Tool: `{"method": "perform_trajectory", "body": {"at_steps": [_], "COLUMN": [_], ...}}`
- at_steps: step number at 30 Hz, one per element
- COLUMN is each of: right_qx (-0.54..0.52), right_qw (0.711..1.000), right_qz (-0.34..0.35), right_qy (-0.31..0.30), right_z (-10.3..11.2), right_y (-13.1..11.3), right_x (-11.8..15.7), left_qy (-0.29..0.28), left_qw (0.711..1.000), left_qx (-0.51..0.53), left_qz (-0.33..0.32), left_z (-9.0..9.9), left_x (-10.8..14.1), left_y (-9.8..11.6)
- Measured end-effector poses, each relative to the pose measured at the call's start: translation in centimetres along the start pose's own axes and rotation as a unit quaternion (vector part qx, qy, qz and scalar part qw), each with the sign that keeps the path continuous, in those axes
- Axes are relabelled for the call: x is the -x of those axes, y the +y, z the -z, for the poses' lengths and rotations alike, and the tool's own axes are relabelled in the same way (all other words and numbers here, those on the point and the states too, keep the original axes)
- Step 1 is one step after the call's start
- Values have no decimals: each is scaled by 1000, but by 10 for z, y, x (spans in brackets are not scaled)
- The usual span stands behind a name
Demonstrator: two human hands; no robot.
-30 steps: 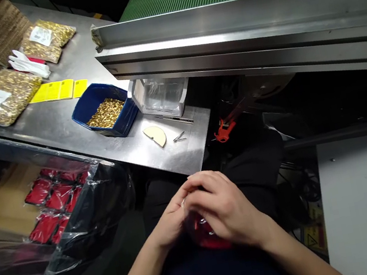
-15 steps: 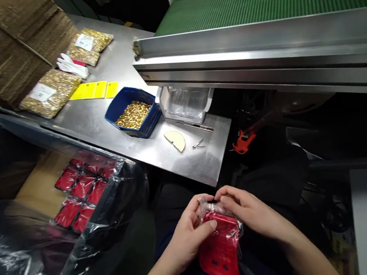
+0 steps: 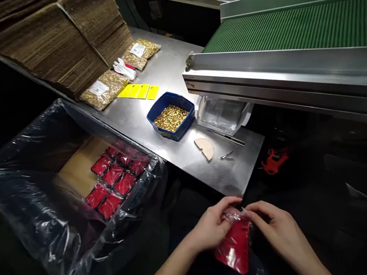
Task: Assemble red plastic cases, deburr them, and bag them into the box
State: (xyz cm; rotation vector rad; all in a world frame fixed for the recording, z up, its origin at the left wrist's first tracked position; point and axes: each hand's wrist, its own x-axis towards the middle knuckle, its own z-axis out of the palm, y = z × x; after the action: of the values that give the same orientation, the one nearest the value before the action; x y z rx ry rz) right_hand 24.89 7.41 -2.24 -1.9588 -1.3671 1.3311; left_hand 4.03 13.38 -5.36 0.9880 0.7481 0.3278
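A flat red piece in a clear plastic bag [image 3: 234,248] hangs just above my lap, below the table corner. My left hand [image 3: 216,224] grips the bag's upper left part, its thumb out of sight at the plastic. With thumb and fingertips together, my right hand [image 3: 272,221] pinches the clear film at the bag's upper right edge. To the left, a box lined with clear plastic [image 3: 83,254] holds several similar red packets [image 3: 112,174] over brown cardboard.
On the metal table [image 3: 188,165] are a blue bin of small brass-coloured parts [image 3: 171,118], a pale half-disc [image 3: 205,147], nippers [image 3: 226,156], yellow cards [image 3: 138,91] and a clear-bag tray [image 3: 221,112]. A green conveyor [image 3: 292,30] overhangs the right side; stacked cardboard [image 3: 56,41] stands behind.
My view has swung left, so the table and box sit further right in it. The bag now covers more of the red piece, and my right fingers have moved to its upper right edge.
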Motion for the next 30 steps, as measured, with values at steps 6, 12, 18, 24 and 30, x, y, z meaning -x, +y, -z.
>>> {"method": "perform_trajectory", "body": {"at_steps": [6, 12, 18, 24, 30], "right_qx": [-53, -92, -165, -220, -205], "right_qw": [982, 936, 939, 954, 970], "right_qz": [105, 155, 177, 70, -15], "right_qy": [-149, -302, -244, -191, -132], "right_z": [11, 19, -4, -5, -27], "right_y": [-23, -4, 3, -9, -24], "right_x": [-6, 1, 6, -14, -42], "left_qy": [-165, -197, -148, 30, 124], "left_qw": [969, 938, 932, 978, 938], "left_qx": [162, 255, 303, 182, -318], "left_qz": [91, 130, 131, 99, -59], "left_z": [12, 7, 6, 42, 36], "left_x": [-23, -15, -4, 21, 57], "left_y": [-24, -48, -48, -3, 50]}}
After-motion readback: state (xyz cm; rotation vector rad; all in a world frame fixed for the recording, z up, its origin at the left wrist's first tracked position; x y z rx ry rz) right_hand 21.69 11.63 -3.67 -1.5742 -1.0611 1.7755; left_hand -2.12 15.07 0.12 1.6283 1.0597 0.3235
